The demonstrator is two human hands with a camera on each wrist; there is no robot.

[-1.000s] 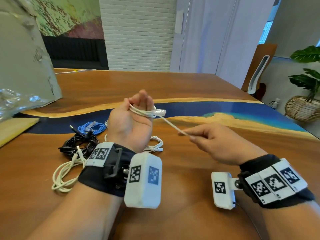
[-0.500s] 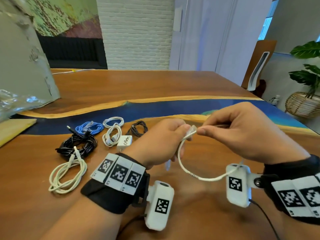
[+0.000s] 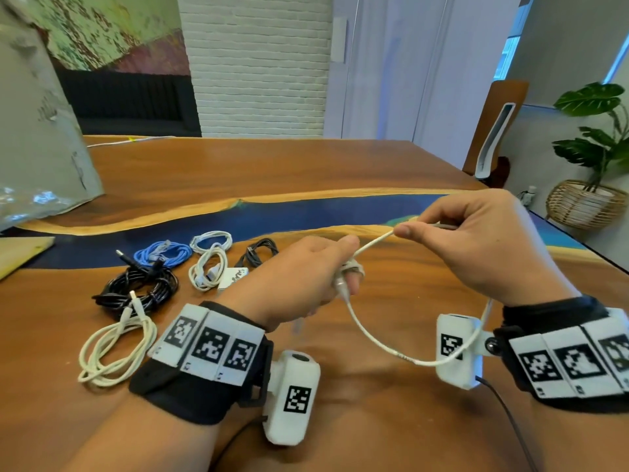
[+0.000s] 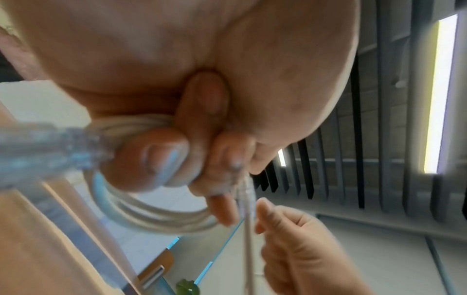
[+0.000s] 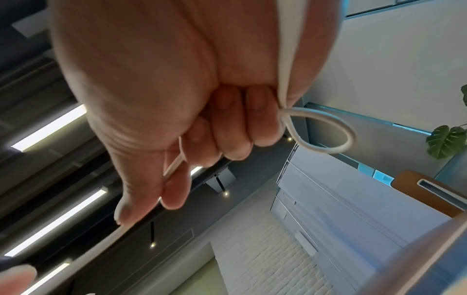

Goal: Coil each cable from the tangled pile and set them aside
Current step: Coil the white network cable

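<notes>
left hand [image 3: 299, 281] – fingers curled round white cable [image 3: 374, 338] coil | right hand [image 3: 476, 247] – pinches same cable, right of coil | cable held above table [image 3: 272, 172], slack loop hanging below hands

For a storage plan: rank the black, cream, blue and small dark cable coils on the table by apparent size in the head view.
1. black coil and cream coil: look alike, and the cream one lies nearer the camera, so unranked
2. blue coil
3. small dark coil
</notes>
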